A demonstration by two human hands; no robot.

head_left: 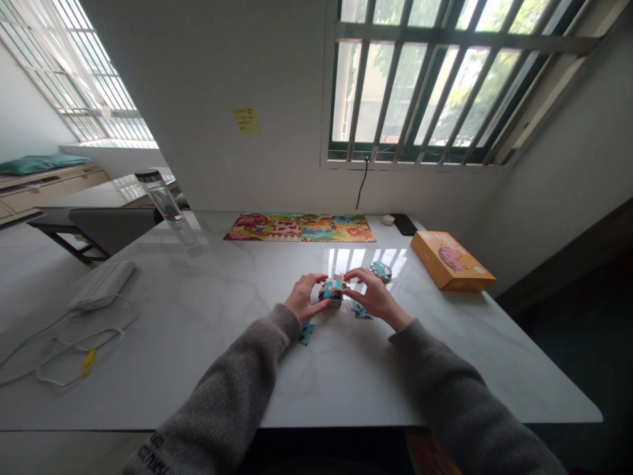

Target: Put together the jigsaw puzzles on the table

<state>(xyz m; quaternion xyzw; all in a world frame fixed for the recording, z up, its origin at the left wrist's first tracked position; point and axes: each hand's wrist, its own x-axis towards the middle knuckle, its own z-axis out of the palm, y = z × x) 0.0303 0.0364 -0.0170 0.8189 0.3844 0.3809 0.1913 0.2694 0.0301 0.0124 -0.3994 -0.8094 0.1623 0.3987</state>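
A small stack of jigsaw puzzle pieces [330,293] stands on the white marble table [198,369] between my hands. My left hand [306,298] grips the stack's left side, and my right hand [376,296] presses its fingertips against the top right. Loose blue-patterned pieces lie close by: one [306,334] below my left hand, one [362,311] under my right palm, and one [380,271] beyond my right fingers. A colourful assembled farm puzzle [299,227] lies flat at the table's far edge.
An orange puzzle box [450,260] lies at the right. Far right of the puzzle sit a black phone [405,224] and a small white object [388,220]. A clear bottle [168,206] stands back left, and a white device [103,285] with a looped cable [84,349] lies left.
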